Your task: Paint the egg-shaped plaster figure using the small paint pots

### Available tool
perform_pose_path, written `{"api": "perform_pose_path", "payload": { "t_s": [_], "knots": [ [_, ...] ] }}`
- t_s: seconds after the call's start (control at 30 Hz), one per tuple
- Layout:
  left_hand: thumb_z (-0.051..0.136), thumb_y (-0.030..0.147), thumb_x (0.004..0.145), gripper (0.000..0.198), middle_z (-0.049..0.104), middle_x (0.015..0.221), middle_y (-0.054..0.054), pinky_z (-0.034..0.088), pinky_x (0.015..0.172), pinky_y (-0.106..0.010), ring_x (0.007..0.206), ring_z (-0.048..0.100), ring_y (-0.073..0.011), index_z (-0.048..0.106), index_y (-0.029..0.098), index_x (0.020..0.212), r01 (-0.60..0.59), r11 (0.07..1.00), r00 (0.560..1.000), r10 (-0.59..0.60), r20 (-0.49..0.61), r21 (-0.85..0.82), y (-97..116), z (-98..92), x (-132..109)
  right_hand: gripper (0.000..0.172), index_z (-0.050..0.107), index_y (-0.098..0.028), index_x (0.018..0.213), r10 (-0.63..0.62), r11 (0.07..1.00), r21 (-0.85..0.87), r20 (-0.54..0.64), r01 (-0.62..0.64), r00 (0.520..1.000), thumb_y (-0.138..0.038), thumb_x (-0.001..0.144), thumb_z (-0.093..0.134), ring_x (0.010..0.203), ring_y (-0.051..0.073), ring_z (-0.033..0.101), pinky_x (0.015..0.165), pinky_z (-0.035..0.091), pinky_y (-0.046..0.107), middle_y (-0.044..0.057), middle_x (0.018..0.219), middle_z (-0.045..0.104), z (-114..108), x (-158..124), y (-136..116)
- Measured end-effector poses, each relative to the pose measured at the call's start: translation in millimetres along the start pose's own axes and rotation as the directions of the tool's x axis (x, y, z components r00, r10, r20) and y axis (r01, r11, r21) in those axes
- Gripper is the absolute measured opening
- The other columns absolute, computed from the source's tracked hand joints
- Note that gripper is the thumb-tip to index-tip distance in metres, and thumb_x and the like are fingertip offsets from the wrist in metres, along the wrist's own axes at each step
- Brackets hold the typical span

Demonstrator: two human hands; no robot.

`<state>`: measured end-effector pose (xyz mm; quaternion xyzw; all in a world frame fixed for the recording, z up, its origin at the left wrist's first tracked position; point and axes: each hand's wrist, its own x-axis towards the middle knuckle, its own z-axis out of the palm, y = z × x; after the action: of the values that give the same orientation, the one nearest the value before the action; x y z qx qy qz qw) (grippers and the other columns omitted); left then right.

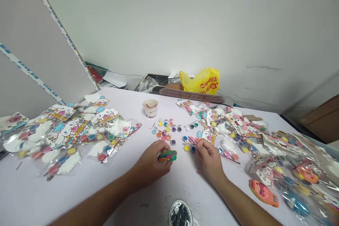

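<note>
My left hand [153,160] is closed around a small painted figurine [167,156], edge-on, with green and orange paint on it. Between the fingertips of my right hand [210,157] is a thin red paintbrush [192,140]. Its tip points left, over a cluster of small paint pots [186,148] in blue and yellow. Further back lie more open paint pots [168,137] in orange, pink, purple and other colours. A paper cup [150,108] with a red stick in it stands behind them.
Bagged painting kits [70,132] with white figures cover the left side. More bagged kits [246,127] fill the right. A painted orange-pink figure [263,193] lies at lower right. Near the front edge is a dark oval object [180,213]. A yellow plastic bag [202,81] sits behind the table.
</note>
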<state>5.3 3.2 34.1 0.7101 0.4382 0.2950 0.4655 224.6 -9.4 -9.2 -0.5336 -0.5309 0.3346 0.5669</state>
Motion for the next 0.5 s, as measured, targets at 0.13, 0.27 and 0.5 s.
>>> {"api": "perform_pose_path", "payload": {
  "t_s": [0.13,0.27,0.5],
  "knots": [
    [0.061,0.012,0.070,0.015,0.045,0.074,0.003,0.029,0.061,-0.025,0.066,0.039,-0.0145,0.051,0.021,0.076,0.005,1.000,1.000,-0.005,-0.023,-0.012,-9.2,2.6,0.4,0.028,0.045,-0.022,0.062,0.014,1.000,-0.002,0.005,-0.014,1.000,-0.034,0.086,0.053,0.054,0.014,0.033,0.051,0.025,0.027,-0.004,0.057,0.038,-0.3,-0.3,0.4],
    [0.065,0.015,0.070,0.018,0.043,0.068,0.005,0.025,0.057,-0.025,0.063,0.035,-0.0134,0.049,0.021,0.074,0.100,0.989,0.995,-0.101,-0.009,-0.113,-8.7,0.7,0.3,0.028,0.045,-0.022,0.062,0.019,1.000,0.000,0.012,-0.019,1.000,-0.034,0.086,0.053,0.056,0.014,0.034,0.052,0.025,0.027,-0.004,0.059,0.038,-0.8,-0.3,2.0],
    [0.073,0.036,0.075,0.027,0.056,0.082,0.000,0.037,0.062,-0.023,0.069,0.047,-0.0121,0.057,0.017,0.088,0.309,0.768,0.951,-0.236,0.202,-0.560,-8.7,-8.3,4.0,0.029,0.046,-0.022,0.062,0.019,1.000,-0.011,0.035,-0.019,0.999,-0.034,0.088,0.052,0.055,0.014,0.033,0.052,0.024,0.028,-0.004,0.059,0.038,-2.6,-2.2,3.8]
  ]
}}
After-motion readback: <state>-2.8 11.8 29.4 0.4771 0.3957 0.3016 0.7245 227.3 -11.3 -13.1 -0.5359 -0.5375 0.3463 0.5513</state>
